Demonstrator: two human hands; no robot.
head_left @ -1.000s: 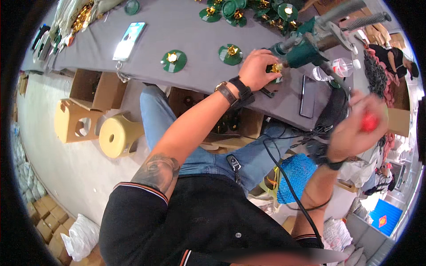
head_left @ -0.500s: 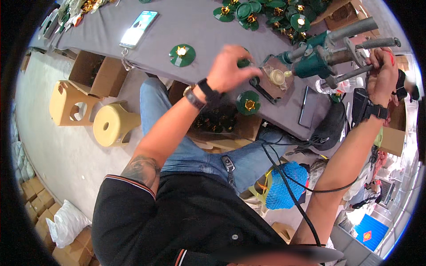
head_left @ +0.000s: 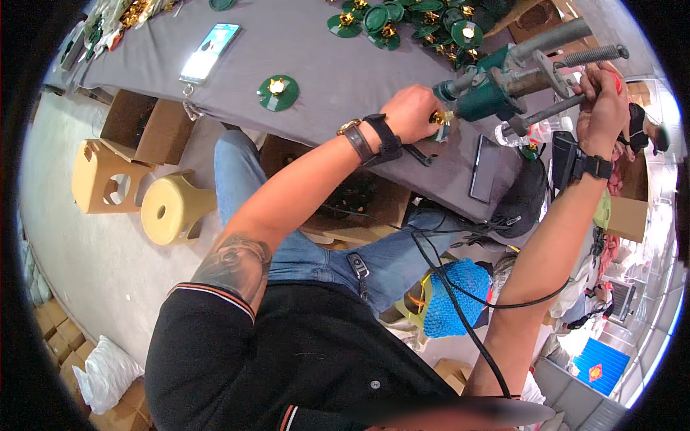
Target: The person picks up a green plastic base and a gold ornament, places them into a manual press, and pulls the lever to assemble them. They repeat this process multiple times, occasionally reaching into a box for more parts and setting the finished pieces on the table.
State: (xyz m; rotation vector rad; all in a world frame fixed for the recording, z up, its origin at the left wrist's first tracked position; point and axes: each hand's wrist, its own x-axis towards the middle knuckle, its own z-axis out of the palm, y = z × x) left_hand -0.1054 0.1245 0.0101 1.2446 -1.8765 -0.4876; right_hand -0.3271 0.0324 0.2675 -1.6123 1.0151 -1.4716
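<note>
Fingers (head_left: 430, 99) of the left hand (head_left: 408, 115) curl in narrow around a gold flower piece (head_left: 436, 117), right of centre in the frame, just under the nose of a green press (head_left: 480, 100). What shows of it is small: shiny, crinkled gold, with the rest hidden behind the hand, so I can't make out its full shape. Over at the upper right, the right hand (head_left: 602, 108) is closed around a red knob (head_left: 617, 81) by the end of the press's lever (head_left: 553, 113).

On the grey surface (head_left: 338, 79), left of the working hand, one green disc (head_left: 278, 100) lies apart, round and glossy, with a gold flower cup bright at its middle. More such discs crowd together in a green-and-gold pile (head_left: 431, 27) at the top of the frame, some overlapping, their petals glinting.
</note>
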